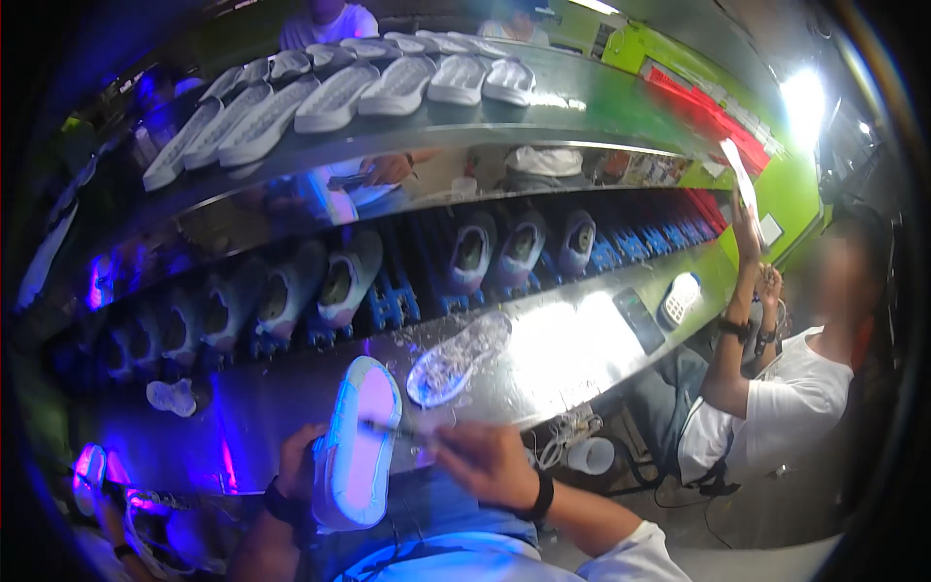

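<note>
My left hand (298,464) is closed around the side of a shoe (351,475), held upright above my lap with its underside facing me. That underside glows pink and white under bluish light. In my right hand (490,464) is a thin dark brush (388,428), blurred by motion, with its tip against the shoe's bottom. Just beyond the shoe, a sole-shaped piece (461,359) smeared with whitish residue lies on the metal bench (543,407). A small white piece (172,397) sits farther left.
Several shoes (349,276) stand on a conveyor with blue supports (393,303) behind the bench. White soles (330,97) line the shelf above. At right a co-worker (776,407) holds up a white sole (740,175); another sole (679,299) lies nearby. A white cup (592,455) is below the bench.
</note>
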Tool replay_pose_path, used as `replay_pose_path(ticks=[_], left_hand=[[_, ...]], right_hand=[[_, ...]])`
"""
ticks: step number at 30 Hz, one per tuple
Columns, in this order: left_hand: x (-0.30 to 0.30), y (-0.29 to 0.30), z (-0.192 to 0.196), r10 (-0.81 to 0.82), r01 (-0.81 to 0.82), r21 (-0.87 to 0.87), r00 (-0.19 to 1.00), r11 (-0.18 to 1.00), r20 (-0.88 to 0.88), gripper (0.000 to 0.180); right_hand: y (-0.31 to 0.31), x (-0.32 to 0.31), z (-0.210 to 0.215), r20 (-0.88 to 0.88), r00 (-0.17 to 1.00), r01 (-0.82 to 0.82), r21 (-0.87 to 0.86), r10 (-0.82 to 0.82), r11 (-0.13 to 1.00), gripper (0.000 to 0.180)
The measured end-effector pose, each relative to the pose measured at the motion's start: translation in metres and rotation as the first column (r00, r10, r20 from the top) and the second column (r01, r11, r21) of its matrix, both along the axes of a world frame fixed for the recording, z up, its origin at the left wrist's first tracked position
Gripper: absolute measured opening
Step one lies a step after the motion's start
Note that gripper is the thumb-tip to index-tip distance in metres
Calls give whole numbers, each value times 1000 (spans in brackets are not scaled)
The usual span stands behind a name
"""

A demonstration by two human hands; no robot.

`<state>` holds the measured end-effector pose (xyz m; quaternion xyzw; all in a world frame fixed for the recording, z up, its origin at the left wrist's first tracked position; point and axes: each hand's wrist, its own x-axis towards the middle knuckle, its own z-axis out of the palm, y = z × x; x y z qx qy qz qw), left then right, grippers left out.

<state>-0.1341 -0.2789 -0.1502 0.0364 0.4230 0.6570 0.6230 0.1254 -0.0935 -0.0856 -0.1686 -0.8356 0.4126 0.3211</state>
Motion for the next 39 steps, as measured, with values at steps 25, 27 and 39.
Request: replay_pose_path(ticks=[25, 27, 39], left_hand=[[-173, 310, 5, -527, 44, -576, -350, 816, -774, 63], [-221, 271, 2, -595, 8, -638, -353, 770, -722, 62], [-252, 81, -21, 111, -124, -14, 927, 992, -358, 37]], right_hand=[[11, 31, -30, 115, 927, 337, -675, -358, 657, 25], [7, 27, -25, 104, 937, 312, -680, -333, 664, 26], [-28, -5, 23, 82, 973, 225, -552, -216, 803, 24]])
